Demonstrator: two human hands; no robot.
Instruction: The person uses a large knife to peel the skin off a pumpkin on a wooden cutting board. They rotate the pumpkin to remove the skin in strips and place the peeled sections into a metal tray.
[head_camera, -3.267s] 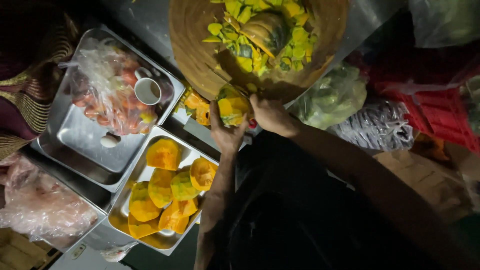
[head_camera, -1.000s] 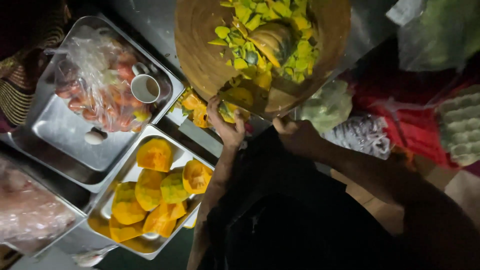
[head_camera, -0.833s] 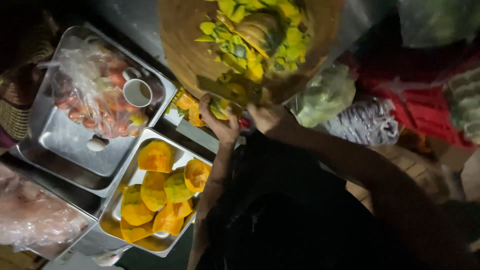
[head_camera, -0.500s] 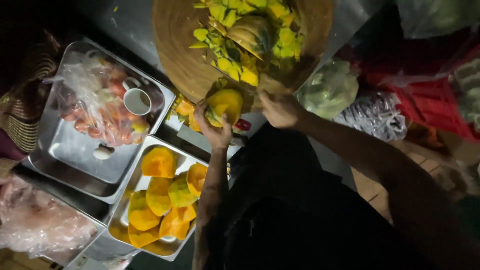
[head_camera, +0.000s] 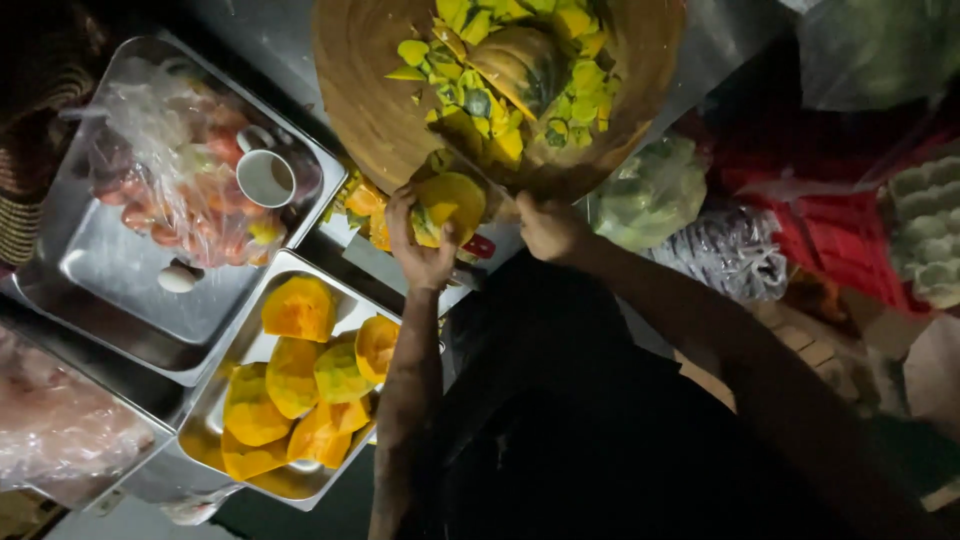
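Head view, looking straight down over dark clothing and two bare forearms. Left hand (head_camera: 418, 250) curled around a yellow pumpkin piece (head_camera: 450, 205), fingers clamped on its left side, held at the near edge of a round wooden chopping block (head_camera: 365, 90). Right hand (head_camera: 548, 225) closed just beside that piece on its right — whether gripping a tool or the block's edge, impossible to tell in the dim light. Green and yellow peelings (head_camera: 500, 90) heaped on the middle of the block, around an unpeeled green-skinned pumpkin wedge (head_camera: 515, 65). Near the left forearm, a steel tray (head_camera: 275, 480) filled with peeled orange pumpkin chunks (head_camera: 290, 375). Beyond it, toward the left edge of the counter, a larger steel tray (head_camera: 110, 290) carrying a clear bag of reddish vegetables (head_camera: 170, 190), a white cup (head_camera: 265, 178) resting against the bag, and a small white egg-like object (head_camera: 180, 278). Right of the block, a clear bag of green produce (head_camera: 650, 195) — and past it a red cloth (head_camera: 830, 190).
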